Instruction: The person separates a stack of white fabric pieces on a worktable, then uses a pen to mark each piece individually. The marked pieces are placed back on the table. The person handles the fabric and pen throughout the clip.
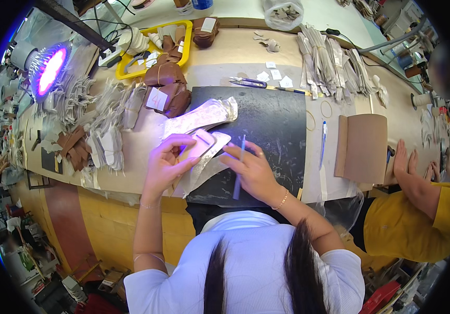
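Observation:
My left hand (170, 159) is closed on a pale, rounded-end piece (200, 144) with a short dark slot near its end. A whitish shaped cut piece (204, 166) with a rough-looking surface lies against it, its lower end hanging over the dark cutting mat (277, 141). My right hand (253, 170) grips a slim blue-grey pen-like tool (237, 183), its thin end pointing up and away. The right fingertips are close to the edge of the whitish piece; I cannot tell whether they touch it. Further off on the mat rests a small stack of similar whitish pieces (204, 116).
A lit lamp (52, 70) stands at left above bundles of pale strips (110, 136). Brown bundles (170, 78) lie by a yellow tray (188, 55). Snips (248, 82), a blue pen (323, 138) and a brown sheet (363, 149) surround the mat. A co-worker's arm (418, 183) is at right.

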`<action>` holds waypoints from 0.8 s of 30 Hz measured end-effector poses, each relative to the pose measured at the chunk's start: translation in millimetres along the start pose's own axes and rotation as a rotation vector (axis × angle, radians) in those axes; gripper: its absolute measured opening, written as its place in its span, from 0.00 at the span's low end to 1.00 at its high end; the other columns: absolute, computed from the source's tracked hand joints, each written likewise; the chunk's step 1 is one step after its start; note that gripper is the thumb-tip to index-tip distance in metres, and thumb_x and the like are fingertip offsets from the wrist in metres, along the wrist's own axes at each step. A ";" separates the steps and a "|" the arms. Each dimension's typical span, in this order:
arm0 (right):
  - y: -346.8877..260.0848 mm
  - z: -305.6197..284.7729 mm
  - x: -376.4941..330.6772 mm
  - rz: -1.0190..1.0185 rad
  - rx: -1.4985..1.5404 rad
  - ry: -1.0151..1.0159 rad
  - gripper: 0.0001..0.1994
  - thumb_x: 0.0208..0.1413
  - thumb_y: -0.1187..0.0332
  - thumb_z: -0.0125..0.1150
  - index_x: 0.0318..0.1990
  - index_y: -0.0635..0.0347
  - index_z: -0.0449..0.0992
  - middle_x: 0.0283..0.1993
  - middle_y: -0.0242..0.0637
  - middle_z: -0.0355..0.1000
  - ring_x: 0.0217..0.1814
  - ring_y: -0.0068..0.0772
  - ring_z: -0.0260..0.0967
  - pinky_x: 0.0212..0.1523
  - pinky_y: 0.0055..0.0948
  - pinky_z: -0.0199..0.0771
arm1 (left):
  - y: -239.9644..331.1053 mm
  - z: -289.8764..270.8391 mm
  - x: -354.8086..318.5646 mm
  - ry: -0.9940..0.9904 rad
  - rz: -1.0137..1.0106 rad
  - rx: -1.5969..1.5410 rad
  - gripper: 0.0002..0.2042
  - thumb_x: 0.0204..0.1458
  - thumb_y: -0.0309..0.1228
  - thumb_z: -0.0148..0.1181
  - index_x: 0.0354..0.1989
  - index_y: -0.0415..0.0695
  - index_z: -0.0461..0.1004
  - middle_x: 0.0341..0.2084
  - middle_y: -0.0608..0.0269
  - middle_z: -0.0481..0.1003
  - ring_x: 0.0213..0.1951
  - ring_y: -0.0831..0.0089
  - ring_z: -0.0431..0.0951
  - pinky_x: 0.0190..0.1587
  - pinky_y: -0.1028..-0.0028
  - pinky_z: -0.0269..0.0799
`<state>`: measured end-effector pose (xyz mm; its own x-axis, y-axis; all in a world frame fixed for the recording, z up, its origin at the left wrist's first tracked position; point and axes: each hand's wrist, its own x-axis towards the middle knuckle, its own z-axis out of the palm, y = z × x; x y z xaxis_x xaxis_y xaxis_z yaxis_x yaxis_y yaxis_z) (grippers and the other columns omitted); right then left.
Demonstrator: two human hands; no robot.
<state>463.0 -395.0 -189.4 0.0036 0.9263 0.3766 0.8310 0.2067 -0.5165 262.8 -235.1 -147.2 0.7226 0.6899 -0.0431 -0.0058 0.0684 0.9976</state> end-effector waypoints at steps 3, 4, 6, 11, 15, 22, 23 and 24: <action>-6.1 13.5 22.4 -0.069 -0.062 -0.063 0.18 0.58 0.70 0.55 0.57 0.50 0.74 0.66 0.39 0.69 0.71 0.41 0.62 0.71 0.55 0.53 | -10.7 -2.9 -11.3 0.035 0.045 -0.053 0.20 0.47 0.16 0.70 0.50 0.34 0.76 0.52 0.56 0.74 0.55 0.68 0.74 0.60 0.68 0.69; -4.3 21.1 24.6 -0.124 -0.102 -0.063 0.18 0.59 0.69 0.54 0.57 0.50 0.74 0.66 0.39 0.68 0.72 0.41 0.61 0.70 0.57 0.54 | -17.0 -5.0 -15.9 0.052 0.050 -0.071 0.20 0.47 0.16 0.70 0.50 0.34 0.75 0.52 0.56 0.74 0.55 0.68 0.74 0.60 0.68 0.69; -4.7 24.2 34.5 -0.202 -0.093 -0.089 0.17 0.59 0.67 0.54 0.56 0.51 0.74 0.64 0.39 0.69 0.72 0.41 0.61 0.68 0.61 0.57 | -23.3 -9.5 -25.0 0.112 0.062 -0.135 0.21 0.46 0.18 0.71 0.51 0.35 0.74 0.52 0.54 0.74 0.53 0.67 0.75 0.57 0.69 0.71; 3.8 33.2 48.9 -0.359 -0.044 0.012 0.14 0.58 0.66 0.55 0.51 0.53 0.78 0.48 0.39 0.75 0.59 0.37 0.72 0.61 0.50 0.67 | -4.8 -35.3 -34.5 0.215 0.066 -0.384 0.27 0.40 0.24 0.76 0.52 0.36 0.73 0.48 0.50 0.76 0.38 0.65 0.79 0.42 0.69 0.77; 4.8 10.3 51.7 -0.387 -0.063 0.133 0.15 0.57 0.66 0.57 0.50 0.55 0.79 0.50 0.35 0.78 0.53 0.34 0.75 0.58 0.39 0.72 | 29.2 -73.0 -41.7 0.245 0.207 -0.383 0.29 0.43 0.33 0.77 0.54 0.38 0.73 0.48 0.49 0.76 0.32 0.69 0.76 0.34 0.73 0.74; 6.5 -3.6 30.1 -0.227 -0.179 0.154 0.17 0.58 0.66 0.53 0.54 0.57 0.77 0.57 0.42 0.75 0.61 0.40 0.71 0.60 0.45 0.69 | 79.7 -136.9 -68.1 0.342 0.341 0.032 0.25 0.51 0.27 0.71 0.58 0.37 0.71 0.57 0.53 0.72 0.46 0.71 0.74 0.54 0.73 0.69; 5.1 6.8 20.8 -0.213 -0.183 0.090 0.18 0.59 0.66 0.53 0.56 0.56 0.76 0.59 0.43 0.73 0.64 0.41 0.69 0.62 0.47 0.68 | 83.8 -131.2 -64.7 0.339 0.360 0.135 0.24 0.51 0.25 0.70 0.57 0.37 0.72 0.57 0.54 0.73 0.48 0.70 0.74 0.56 0.72 0.68; 6.9 15.3 12.0 -0.201 -0.186 0.025 0.19 0.59 0.66 0.53 0.57 0.56 0.75 0.62 0.44 0.72 0.67 0.43 0.67 0.64 0.49 0.67 | 83.0 -125.3 -55.5 0.336 0.377 0.239 0.23 0.51 0.23 0.69 0.56 0.36 0.73 0.56 0.55 0.73 0.50 0.70 0.74 0.58 0.71 0.68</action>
<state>460.2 -377.6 -200.3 -0.1595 0.8641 0.4774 0.9045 0.3217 -0.2800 135.6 -177.5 -68.7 0.4407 0.8294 0.3435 -0.0364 -0.3658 0.9300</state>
